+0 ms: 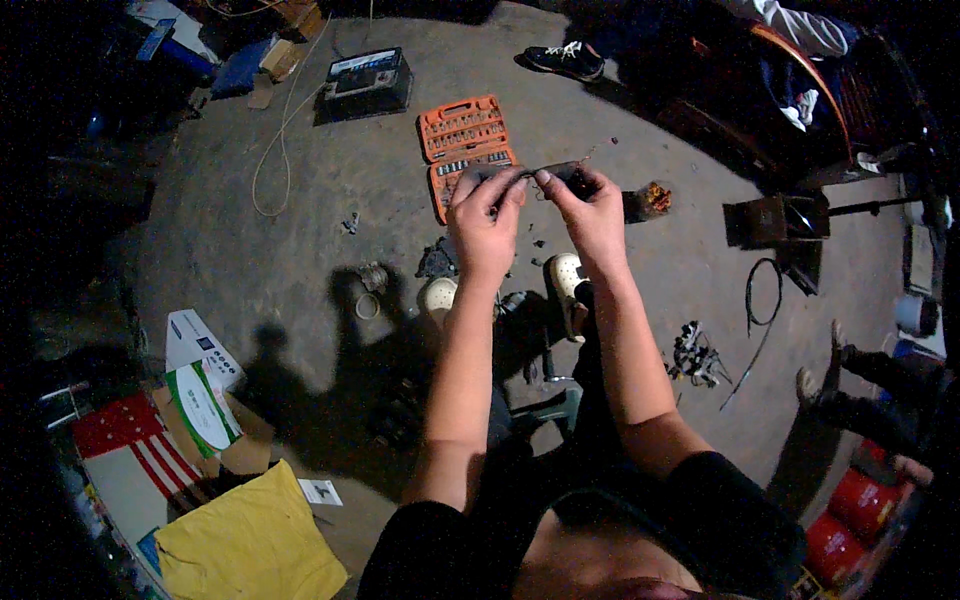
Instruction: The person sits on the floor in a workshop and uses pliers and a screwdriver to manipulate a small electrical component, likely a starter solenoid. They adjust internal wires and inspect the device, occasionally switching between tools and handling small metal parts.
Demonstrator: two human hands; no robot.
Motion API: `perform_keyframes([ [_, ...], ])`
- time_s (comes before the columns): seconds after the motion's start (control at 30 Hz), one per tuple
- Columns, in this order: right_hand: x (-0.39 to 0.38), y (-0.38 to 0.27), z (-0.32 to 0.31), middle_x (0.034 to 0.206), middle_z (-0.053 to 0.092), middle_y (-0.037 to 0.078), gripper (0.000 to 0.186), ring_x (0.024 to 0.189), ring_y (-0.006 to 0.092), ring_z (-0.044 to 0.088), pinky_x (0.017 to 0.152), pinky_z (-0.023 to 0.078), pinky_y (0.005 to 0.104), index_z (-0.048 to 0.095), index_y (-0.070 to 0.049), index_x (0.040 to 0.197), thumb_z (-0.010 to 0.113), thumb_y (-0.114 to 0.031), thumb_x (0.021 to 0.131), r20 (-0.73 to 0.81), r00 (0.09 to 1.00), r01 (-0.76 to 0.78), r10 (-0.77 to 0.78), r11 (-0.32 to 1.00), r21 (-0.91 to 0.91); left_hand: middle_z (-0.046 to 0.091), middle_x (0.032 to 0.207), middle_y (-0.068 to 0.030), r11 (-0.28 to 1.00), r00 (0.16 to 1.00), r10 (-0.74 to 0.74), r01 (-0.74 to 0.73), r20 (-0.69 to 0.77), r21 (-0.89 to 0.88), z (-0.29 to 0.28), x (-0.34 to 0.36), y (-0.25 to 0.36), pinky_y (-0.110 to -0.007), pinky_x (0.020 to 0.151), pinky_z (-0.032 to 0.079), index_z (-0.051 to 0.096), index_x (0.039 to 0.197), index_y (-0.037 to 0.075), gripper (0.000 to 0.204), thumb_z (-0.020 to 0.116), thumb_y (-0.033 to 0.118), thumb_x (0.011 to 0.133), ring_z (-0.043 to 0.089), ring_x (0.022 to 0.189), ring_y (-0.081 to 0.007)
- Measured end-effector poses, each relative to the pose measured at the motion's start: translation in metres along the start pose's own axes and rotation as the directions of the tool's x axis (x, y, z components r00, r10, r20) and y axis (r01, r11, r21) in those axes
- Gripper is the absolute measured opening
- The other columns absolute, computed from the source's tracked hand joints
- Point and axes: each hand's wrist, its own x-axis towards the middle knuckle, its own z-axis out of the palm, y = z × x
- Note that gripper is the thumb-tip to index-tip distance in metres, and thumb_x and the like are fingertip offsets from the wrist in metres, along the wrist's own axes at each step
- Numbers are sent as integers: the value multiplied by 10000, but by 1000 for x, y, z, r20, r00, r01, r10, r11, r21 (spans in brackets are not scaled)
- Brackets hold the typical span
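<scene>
In front of me, over the floor, my left hand (486, 215) and my right hand (592, 212) meet almost at the fingertips. Both are closed in a pinch on a thin dark wire-like piece (531, 174); its exact kind is too small to make out. Beyond the right fingers a thin strand with a reddish tip (603, 148) shows, and I cannot tell if it joins the held piece. An orange socket set case (464, 127) lies unfolded on the floor behind my hands, its lower half partly covered by the left one.
A black battery (368, 82) stands far left near a pale cable (285, 165). Dark loose parts (437, 258) lie by my pale clogs (567, 285). Metal parts (697, 355) and a black hose (764, 297) are at right. Other people's feet (565, 60) show. Boxes (203, 405) and yellow cloth (250, 535) sit lower left.
</scene>
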Motion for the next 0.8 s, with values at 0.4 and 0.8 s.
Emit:
perform_keyframes([
  [0.4,1,-1,-5,737,612,14,142,665,70,517,594,412,218,604,19,839,662,-101,793,30,997,73,-72,997,-18,600,809,-108,994,996,71,-75,55,77,-2,1,8,-347,655,467,662,872,18,139,664,31,734,589,742,-269],
  [0.8,-5,-8,11,774,618,25,143,714,87,557,637,445,235,596,16,884,642,-100,815,-55,993,104,-101,992,73,628,771,-96,940,971,-238,234,14,-246,7,-4,0,-285,643,456,652,853,-19,104,642,64,792,595,696,-189],
])
